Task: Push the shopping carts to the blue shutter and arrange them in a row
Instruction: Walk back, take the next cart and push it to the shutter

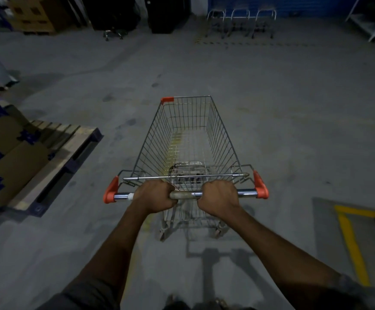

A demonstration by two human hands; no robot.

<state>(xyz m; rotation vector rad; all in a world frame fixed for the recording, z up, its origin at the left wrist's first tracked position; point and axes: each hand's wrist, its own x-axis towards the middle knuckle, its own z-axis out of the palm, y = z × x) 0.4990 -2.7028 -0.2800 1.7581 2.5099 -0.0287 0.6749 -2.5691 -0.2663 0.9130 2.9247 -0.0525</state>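
We held a silver wire shopping cart (157,142) with orange plastic corner guards by its chrome handle bar (185,194), near us in the middle of the grey concrete floor (294,108). Our left hand (154,194) was curled tight round the bar left of its middle, and our right hand (219,198) gripped it the same way right of the middle, knuckles up, with a short worn stretch of bar bare between them. The cart's basket held nothing, and it pointed away from us, its far end turned a little to the left of the blue shutter (282,4). That shutter stood at the far wall, right of centre, well apart from the cart. Just in front of it stood three parked carts (240,21) side by side in a row, their handles toward us, though they were too blurred for us to tell more. To the left, near the cart, a wooden pallet (70,151) lay on the floor with flattened brown cardboard sheets (9,157) printed in blue resting on it. At the near right a yellow painted line (349,240) marked the floor. Stacked brown cartons (32,14) stood at the far left, and a white metal rack (370,21) at the far right.
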